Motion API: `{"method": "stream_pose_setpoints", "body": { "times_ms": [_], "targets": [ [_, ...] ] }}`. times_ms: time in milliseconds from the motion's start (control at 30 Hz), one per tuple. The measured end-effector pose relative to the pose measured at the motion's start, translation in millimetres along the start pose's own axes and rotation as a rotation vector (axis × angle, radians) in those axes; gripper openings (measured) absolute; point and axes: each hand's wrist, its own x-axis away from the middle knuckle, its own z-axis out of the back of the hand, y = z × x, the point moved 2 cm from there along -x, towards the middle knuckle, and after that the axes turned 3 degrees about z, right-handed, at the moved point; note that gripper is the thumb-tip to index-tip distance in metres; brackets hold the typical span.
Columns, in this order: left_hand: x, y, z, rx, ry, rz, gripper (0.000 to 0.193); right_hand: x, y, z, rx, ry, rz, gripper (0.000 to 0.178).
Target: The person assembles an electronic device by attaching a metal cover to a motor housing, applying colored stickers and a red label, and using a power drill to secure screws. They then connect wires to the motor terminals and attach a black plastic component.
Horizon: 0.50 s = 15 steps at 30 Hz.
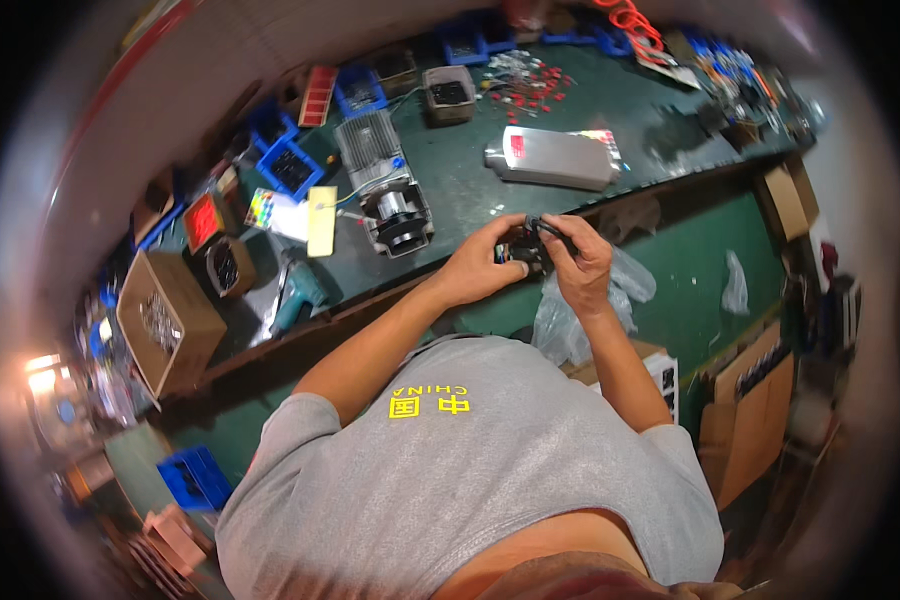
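Over the front edge of the workbench, both hands close around a small dark part (525,250), with what look like coloured wires at its left side. My left hand (480,265) grips the part between thumb and fingers. The fingers of my right hand (582,258) pinch a black piece at its upper end; the fingers hide much of it, so its exact kind cannot be made out. Left of the hands, a grey finned metal unit (370,145) with a round, shiny core lies on the bench. A silver metal casing (560,160) lies beyond my right hand.
On the green bench (460,165) stand blue bins (288,168), a cardboard box (175,320) and a teal power driver (298,292). Small red and white pieces (530,85) lie scattered at the back. Clear plastic bags (570,315) are below my right hand.
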Motion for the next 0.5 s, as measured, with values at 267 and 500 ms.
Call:
{"method": "stream_pose_setpoints", "body": {
  "times_ms": [267,500],
  "targets": [
    [24,-11,58,0.190,0.140,-0.130,0.025,-30,-28,-77,-0.061,-0.199,0.024,0.019],
    [31,-5,98,-0.451,0.257,-0.354,0.014,-57,-50,-93,-0.021,-0.495,-0.210,0.022]
  ]
}}
